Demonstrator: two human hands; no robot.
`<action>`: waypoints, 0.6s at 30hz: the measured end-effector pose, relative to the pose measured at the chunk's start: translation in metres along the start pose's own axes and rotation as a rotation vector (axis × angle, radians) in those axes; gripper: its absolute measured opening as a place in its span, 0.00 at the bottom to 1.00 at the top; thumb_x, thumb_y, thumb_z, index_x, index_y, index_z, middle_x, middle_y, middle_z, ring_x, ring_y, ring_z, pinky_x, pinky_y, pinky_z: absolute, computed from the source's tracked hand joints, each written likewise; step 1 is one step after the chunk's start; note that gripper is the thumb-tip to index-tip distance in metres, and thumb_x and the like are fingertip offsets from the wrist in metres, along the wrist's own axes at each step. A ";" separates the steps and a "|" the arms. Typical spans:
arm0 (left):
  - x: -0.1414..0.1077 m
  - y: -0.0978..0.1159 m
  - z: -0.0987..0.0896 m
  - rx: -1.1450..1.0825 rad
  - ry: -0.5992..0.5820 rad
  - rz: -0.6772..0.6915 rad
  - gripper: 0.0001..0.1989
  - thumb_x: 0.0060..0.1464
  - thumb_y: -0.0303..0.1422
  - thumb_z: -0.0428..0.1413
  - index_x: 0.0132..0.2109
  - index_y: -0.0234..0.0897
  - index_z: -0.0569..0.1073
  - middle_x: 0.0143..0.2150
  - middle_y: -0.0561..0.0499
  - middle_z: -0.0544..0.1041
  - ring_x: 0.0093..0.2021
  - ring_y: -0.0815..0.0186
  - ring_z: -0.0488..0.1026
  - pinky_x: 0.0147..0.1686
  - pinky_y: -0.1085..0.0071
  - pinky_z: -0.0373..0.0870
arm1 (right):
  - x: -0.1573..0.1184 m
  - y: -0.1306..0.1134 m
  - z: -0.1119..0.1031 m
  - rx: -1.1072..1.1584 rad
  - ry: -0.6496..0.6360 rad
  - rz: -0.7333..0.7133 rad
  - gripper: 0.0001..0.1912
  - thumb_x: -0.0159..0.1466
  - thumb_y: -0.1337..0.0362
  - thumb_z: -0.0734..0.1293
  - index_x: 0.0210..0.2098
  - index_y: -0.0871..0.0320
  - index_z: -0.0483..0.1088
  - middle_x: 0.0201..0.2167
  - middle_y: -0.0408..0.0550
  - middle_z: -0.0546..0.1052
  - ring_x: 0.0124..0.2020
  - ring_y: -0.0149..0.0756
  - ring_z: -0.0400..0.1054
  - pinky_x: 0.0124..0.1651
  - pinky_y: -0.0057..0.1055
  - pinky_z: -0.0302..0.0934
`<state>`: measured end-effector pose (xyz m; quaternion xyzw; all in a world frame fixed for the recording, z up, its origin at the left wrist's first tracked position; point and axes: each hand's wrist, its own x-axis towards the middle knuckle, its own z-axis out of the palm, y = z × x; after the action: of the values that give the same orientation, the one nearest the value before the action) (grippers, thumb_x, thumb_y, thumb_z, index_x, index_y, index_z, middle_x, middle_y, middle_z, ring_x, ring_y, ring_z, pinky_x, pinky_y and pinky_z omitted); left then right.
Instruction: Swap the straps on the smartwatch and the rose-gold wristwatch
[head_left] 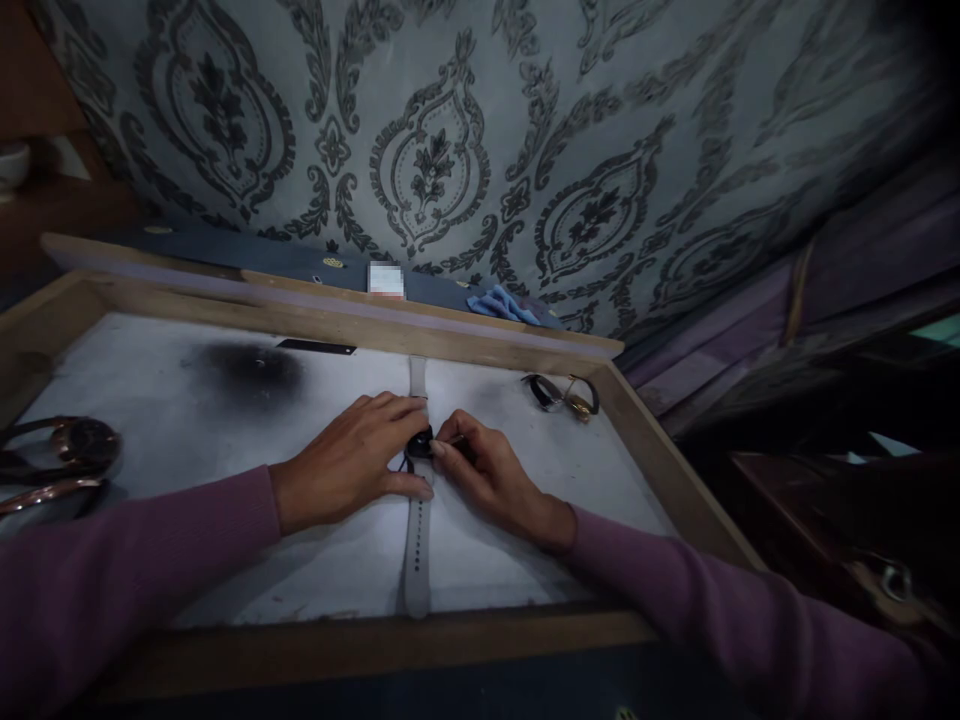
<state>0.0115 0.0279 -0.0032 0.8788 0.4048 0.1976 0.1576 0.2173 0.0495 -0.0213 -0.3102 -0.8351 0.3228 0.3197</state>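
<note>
A watch with a pale grey strap (418, 560) lies lengthwise on the white floor of a wooden-sided tray (525, 352). Its dark case (420, 444) shows between my hands. My left hand (346, 462) is on the watch from the left, fingers over the upper part and thumb on the strap below the case, holding it down. From the right, my right hand (487, 468) pinches at the edge of the case, its fingers curled round a thin dark item that is too small to make out.
Dark watches (84, 442) lie at the tray's left end, and two more (559, 395) at the back right. A flat black strip (316, 347) rests near the back wall. Behind are a blue cloth (501, 304), a small white box (386, 279) and patterned fabric (431, 165).
</note>
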 end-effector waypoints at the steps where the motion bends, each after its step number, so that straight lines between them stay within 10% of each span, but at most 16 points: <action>1: 0.000 0.000 0.000 0.003 0.005 0.003 0.22 0.52 0.45 0.65 0.46 0.35 0.72 0.60 0.39 0.71 0.56 0.48 0.69 0.52 0.53 0.67 | 0.000 0.000 0.000 0.017 0.001 0.006 0.10 0.70 0.62 0.60 0.31 0.57 0.61 0.24 0.40 0.65 0.24 0.29 0.58 0.27 0.27 0.55; 18: 0.001 -0.002 0.001 0.022 0.001 0.011 0.23 0.52 0.46 0.64 0.49 0.36 0.70 0.59 0.40 0.71 0.56 0.50 0.69 0.53 0.54 0.67 | 0.003 -0.002 0.000 0.136 -0.017 0.079 0.14 0.70 0.56 0.60 0.31 0.57 0.61 0.22 0.40 0.66 0.23 0.28 0.58 0.26 0.26 0.54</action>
<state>0.0113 0.0293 -0.0047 0.8825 0.4023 0.1943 0.1469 0.2147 0.0500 -0.0187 -0.3175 -0.8012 0.3936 0.3199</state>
